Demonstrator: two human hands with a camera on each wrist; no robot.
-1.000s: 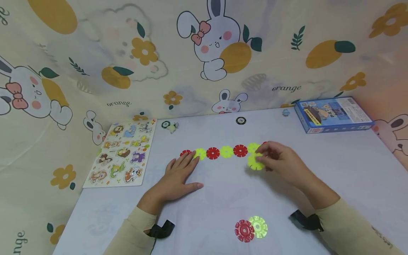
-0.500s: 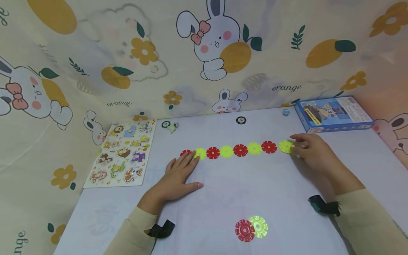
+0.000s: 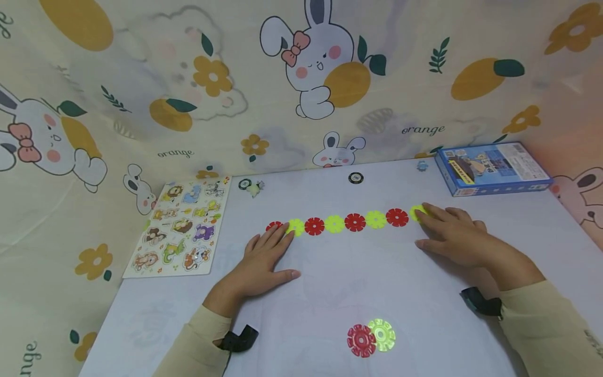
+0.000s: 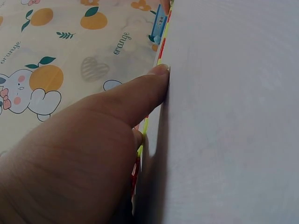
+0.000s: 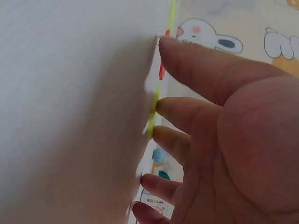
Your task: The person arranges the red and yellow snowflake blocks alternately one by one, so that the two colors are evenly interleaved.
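Note:
A row of flat, notched flower-shaped discs, red and yellow-green by turns, lies across the table. My left hand (image 3: pixel 267 262) rests flat at the row's left end, its fingertips on a red disc (image 3: pixel 274 226) and a yellow-green disc (image 3: pixel 296 227). At the right end, my right hand (image 3: pixel 454 233) presses its straight fingertips on the last yellow-green disc (image 3: pixel 417 212), partly covering it. A small gap parts that disc from the red disc (image 3: pixel 397 217) beside it. In the right wrist view two fingertips touch the yellow-green disc (image 5: pixel 153 112), seen edge-on.
Near the front edge, a loose red disc (image 3: pixel 361 341) overlaps a loose yellow-green disc (image 3: pixel 385 335). An animal puzzle board (image 3: pixel 181 228) lies left, a blue box (image 3: pixel 492 170) back right. Along the back are a black ring-shaped piece (image 3: pixel 356 178) and a small blue figure (image 3: pixel 422 166).
My right hand has carried the yellow-green disc rightward to the row's end, let go of its pinch and laid its fingers on it. The left hand has stayed still.

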